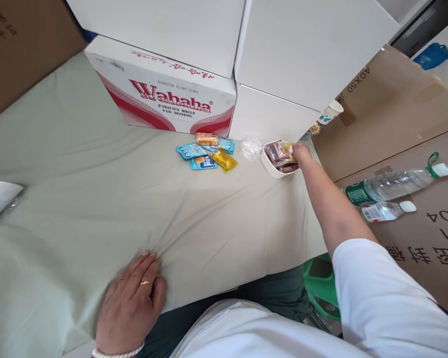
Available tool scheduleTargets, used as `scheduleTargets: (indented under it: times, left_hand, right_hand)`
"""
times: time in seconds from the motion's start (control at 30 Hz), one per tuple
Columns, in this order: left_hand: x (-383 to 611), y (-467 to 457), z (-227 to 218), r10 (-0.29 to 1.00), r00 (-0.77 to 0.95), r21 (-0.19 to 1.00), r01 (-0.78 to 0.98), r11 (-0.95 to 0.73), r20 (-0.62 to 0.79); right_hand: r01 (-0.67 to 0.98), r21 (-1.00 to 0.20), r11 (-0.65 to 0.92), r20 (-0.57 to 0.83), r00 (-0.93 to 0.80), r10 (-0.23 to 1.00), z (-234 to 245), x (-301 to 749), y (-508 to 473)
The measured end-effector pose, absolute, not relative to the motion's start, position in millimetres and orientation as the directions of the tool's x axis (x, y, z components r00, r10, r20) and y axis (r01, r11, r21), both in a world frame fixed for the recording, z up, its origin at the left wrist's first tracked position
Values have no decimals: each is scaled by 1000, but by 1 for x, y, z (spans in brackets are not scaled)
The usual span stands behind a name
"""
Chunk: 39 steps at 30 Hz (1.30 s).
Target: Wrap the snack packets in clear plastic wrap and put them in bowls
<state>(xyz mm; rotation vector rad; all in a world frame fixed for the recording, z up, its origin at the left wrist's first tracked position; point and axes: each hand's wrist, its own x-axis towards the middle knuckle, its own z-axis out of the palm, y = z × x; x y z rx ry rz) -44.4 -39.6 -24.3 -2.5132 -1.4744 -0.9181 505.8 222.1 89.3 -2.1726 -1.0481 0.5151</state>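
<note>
My right hand (302,154) reaches to the right rim of a white tub (272,169). Its fingers are pinched on a yellow snack packet (288,148), partly hidden by the hand. Brown-red snack packets (277,153) fill the tub. Flat on the cloth near my body, my left hand (132,296) lies with nothing in it and a gold ring on one finger. Beyond it is a small pile: blue snack packets (203,162), a yellow packet (225,159) and an orange-brown wrapped snack (206,138). Crumpled clear plastic (251,148) lies between pile and tub.
A Wahaha water carton (164,94) and white boxes (276,112) wall off the back of the cloth-covered table (78,174). At right are two plastic bottles (399,184) against cardboard, and a paper cup (330,113). A green stool (321,283) is below the edge.
</note>
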Motion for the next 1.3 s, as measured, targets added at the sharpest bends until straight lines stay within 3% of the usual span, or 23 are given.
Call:
scheduleTargets:
  times: [0.17,0.33,0.4,0.53,0.63,0.7,0.8,0.9,1.0,1.07,1.13,1.2,1.3]
  left_hand:
    - [-45,-42,-28,781,337,249,817,-520,527]
    - [-44,-44,-28,794,317,279,815,-508,518]
    - [-44,-44,-27,794,314,278,817,-506,521]
    - [-43,-44,-24,790,315,270,819,-506,527]
    - [-43,-45,-23,793,313,277,818,-505,522]
    - [-42,-46,-23,798,308,286,817,-501,518]
    - [-41,-47,-24,806,301,299,817,-493,509]
    - [-41,-47,-25,819,277,339,808,-482,503]
    - [-44,-47,-25,822,239,422,764,-487,517]
    - [-44,-48,-21,825,180,492,728,-478,536]
    - [-38,-49,-12,853,67,591,693,-413,518]
    - [-21,-50,2,921,-47,754,591,-287,387]
    - [24,-48,23,998,14,982,178,63,-67]
  right_hand:
    - [735,-486,-473,207,622,755,81,503,214]
    - [912,-287,-292,482,401,779,108,475,204]
    - [963,-225,-149,460,240,855,109,445,208]
    - [992,-70,107,231,-88,969,85,379,230]
    - [985,66,160,75,-164,984,68,347,243]
    - [985,91,150,56,-155,986,67,336,243]
    - [988,3,152,219,-149,964,83,333,226]
    - [930,-329,167,389,-28,921,102,339,186]
    - [640,-766,56,254,222,941,103,348,130]
    - [386,-920,-66,71,329,942,90,350,88]
    - [221,-961,-167,-73,380,922,71,348,48]
    - [161,-962,-220,-132,430,893,50,339,13]
    - [190,-960,-205,-83,504,859,27,317,-27]
